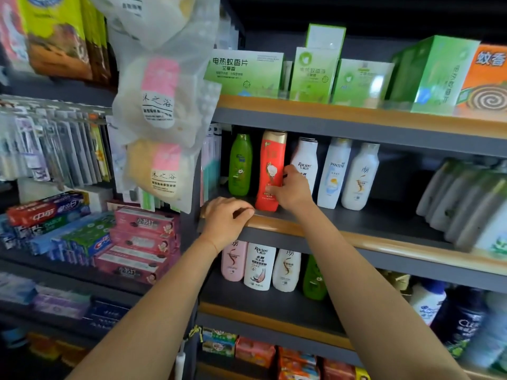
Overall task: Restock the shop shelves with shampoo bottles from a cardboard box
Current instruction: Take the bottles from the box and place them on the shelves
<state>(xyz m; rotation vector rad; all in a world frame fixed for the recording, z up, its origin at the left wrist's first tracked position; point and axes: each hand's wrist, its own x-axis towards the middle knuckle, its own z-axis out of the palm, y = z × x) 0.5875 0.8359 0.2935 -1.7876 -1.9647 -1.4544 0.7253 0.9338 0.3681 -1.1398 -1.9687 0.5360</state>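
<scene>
The red bottle (270, 171) was held by the right hand (292, 189) on the shelf (301, 229); the left hand (227, 215), fingers curled, rested there. Letting go seemed next.

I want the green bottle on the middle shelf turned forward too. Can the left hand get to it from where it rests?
Probably yes. The left hand rests on the shelf edge just below the green bottle, with open space between them; the red bottle stands to the side.

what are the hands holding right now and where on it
Right hand grips the red shampoo bottle at its lower right side. Left hand only rests on the shelf edge.
</scene>
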